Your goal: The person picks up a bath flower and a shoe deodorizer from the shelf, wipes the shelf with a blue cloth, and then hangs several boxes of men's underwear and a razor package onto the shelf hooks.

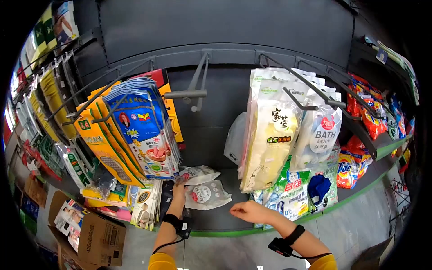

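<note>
My left hand (178, 191) is at the left edge of two clear packets on the low shelf, its fingers closed on the edge of the upper packet (199, 174). The lower bath sponge packet (208, 195) lies flat, its round label reading BATH. My right hand (248, 210) hovers over the shelf's front, right of these packets, fingers curled together with nothing visible in them. A similar BATH ENJOY packet (317, 136) hangs from a hook on the right, beside long yellow bath towel packets (271, 139). Black straps with small devices circle both wrists.
Blue packets (146, 135) and orange packets (105, 146) hang from hooks at left. A metal hook (185, 94) juts out in the middle. White-green detergent bags (288, 193) and a dark blue cloth item (319, 187) are low right. An opened cardboard box (101, 240) stands at lower left.
</note>
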The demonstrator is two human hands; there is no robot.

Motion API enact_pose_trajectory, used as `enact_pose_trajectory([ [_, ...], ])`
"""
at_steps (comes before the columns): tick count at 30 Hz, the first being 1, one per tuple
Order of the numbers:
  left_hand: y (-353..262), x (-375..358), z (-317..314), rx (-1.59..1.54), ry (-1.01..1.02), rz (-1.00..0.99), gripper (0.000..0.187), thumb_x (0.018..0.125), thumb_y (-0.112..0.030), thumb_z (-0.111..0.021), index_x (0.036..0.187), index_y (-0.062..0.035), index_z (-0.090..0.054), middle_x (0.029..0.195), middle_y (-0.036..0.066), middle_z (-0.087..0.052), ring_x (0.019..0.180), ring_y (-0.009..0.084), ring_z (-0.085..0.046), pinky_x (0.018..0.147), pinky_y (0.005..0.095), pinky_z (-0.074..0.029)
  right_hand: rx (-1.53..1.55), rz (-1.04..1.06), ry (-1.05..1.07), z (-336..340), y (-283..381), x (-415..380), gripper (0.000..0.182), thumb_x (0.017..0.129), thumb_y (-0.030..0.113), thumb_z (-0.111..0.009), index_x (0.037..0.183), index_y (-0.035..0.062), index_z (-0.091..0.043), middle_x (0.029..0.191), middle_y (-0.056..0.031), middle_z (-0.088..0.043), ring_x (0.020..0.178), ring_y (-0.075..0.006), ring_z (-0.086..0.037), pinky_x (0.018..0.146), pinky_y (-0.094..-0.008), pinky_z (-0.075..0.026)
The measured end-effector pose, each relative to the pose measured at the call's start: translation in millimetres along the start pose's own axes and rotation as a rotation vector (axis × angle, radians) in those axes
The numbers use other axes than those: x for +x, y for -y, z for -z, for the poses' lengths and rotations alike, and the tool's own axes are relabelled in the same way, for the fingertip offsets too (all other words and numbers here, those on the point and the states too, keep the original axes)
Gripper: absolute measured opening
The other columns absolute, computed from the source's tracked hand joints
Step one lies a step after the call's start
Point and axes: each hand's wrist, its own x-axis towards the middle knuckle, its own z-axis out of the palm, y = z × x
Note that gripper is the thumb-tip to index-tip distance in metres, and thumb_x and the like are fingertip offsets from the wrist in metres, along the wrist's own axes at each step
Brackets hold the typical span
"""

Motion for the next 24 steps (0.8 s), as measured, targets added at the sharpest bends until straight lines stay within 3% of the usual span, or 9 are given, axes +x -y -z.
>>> enact_pose_trajectory([
  [2,-5.7,-22.6,-11.3,-0.109,0.078,-0.1,0.051,0.083,-0.01,-0.05,0.129,-0.0001,-0.031,0.123,0.013,-0.041,0.113,0.0202,-0.04,0.094,0.0316,-0.032,-0.011,-0.021,-0.018,4.6,9.0,2.1,0.022,0.081,0.021,-0.053,0.092,0.0026,-0.06,0.079,-0.0146,-0.063,0.073,-0.0292,-0.061,0.065,-0.0356,-0.048],
  [4,-27.5,-72.6,-31.0,-0.143,0.191,-0.165,0.043,0.084,-0.004,-0.047,0.126,0.0007,-0.038,0.117,0.007,-0.048,0.102,0.0089,-0.045,0.089,0.0204,-0.031,-0.054,-0.015,0.005,5.4,20.0,3.7,0.023,0.081,0.02,-0.053,0.094,0.0014,-0.059,0.08,-0.0161,-0.063,0.074,-0.0305,-0.061,0.067,-0.0359,-0.048],
  [9,-49.9,-126.3,-46.7,0.11,0.362,-0.335,0.044,0.086,-0.008,-0.049,0.128,-0.004,-0.038,0.096,-0.003,-0.049,0.071,0.002,-0.036,0.067,0.0144,-0.032,-0.067,0.049,-0.129,10.9,45.7,16.7,0.032,0.081,0.019,-0.053,0.106,-0.0014,-0.051,0.101,-0.021,-0.056,0.091,-0.0338,-0.055,0.078,-0.0361,-0.044],
  [11,-61.3,-149.9,-48.2,0.309,0.41,-0.357,0.039,0.083,-0.007,-0.054,0.122,-0.0032,-0.047,0.087,-0.003,-0.052,0.065,0.0026,-0.037,0.064,0.0139,-0.033,-0.151,0.133,-0.258,15.2,52.5,18.2,0.048,0.081,0.02,-0.055,0.119,-0.0038,-0.039,0.118,-0.0252,-0.044,0.107,-0.0368,-0.046,0.09,-0.0363,-0.037],
  [16,-99.9,-181.6,-52.0,0.384,0.404,-0.436,0.019,0.079,-0.003,-0.06,0.097,-0.0006,-0.063,0.079,0.002,-0.06,0.058,0.0019,-0.042,0.052,0.0163,-0.033,-0.116,0.205,-0.39,27.7,68.7,23.2,0.063,0.08,0.028,-0.059,0.126,-0.0037,-0.029,0.124,-0.0224,-0.042,0.115,-0.0329,-0.041,0.096,-0.0353,-0.031],
  [17,-106.8,-186.0,-55.8,0.357,0.437,-0.514,0.017,0.078,-0.002,-0.061,0.094,0.0003,-0.064,0.079,0.003,-0.061,0.054,-0.0003,-0.039,0.045,0.017,-0.028,-0.011,0.163,-0.293,34.2,72.9,23.4,0.063,0.079,0.03,-0.06,0.125,-0.003,-0.031,0.12,-0.0213,-0.045,0.113,-0.0302,-0.043,0.093,-0.0346,-0.035],
  [18,-105.0,-182.6,-56.5,0.411,0.443,-0.539,0.016,0.077,-0.002,-0.061,0.093,0.0004,-0.065,0.077,0.002,-0.061,0.05,-0.0011,-0.037,0.042,0.0154,-0.025,0.082,0.135,-0.267,38.6,73.8,21.4,0.049,0.08,0.03,-0.06,0.114,-0.0017,-0.044,0.106,-0.0177,-0.054,0.099,-0.0227,-0.052,0.084,-0.0317,-0.04],
  [20,-113.2,-196.9,-74.8,0.36,0.476,-0.511,0.014,0.077,-0.001,-0.062,0.09,-0.0006,-0.066,0.074,0.001,-0.06,0.048,-0.002,-0.035,0.041,0.0146,-0.021,0.245,0.026,-0.094,53.5,78.8,9.1,0.033,0.082,0.028,-0.059,0.097,-0.0008,-0.055,0.087,-0.0106,-0.059,0.08,-0.0128,-0.053,0.072,-0.0283,-0.042],
  [24,-112.2,-215.7,-104.8,0.391,0.521,-0.521,0.014,0.077,0.0,-0.061,0.091,0.0001,-0.064,0.072,0.0,-0.059,0.046,-0.0028,-0.033,0.04,0.0142,-0.02,0.257,0.053,-0.14,75.5,87.4,-30.2,0.024,0.082,0.024,-0.058,0.085,-0.0003,-0.058,0.068,-0.0032,-0.057,0.062,-0.0063,-0.047,0.057,-0.0233,-0.039],
])
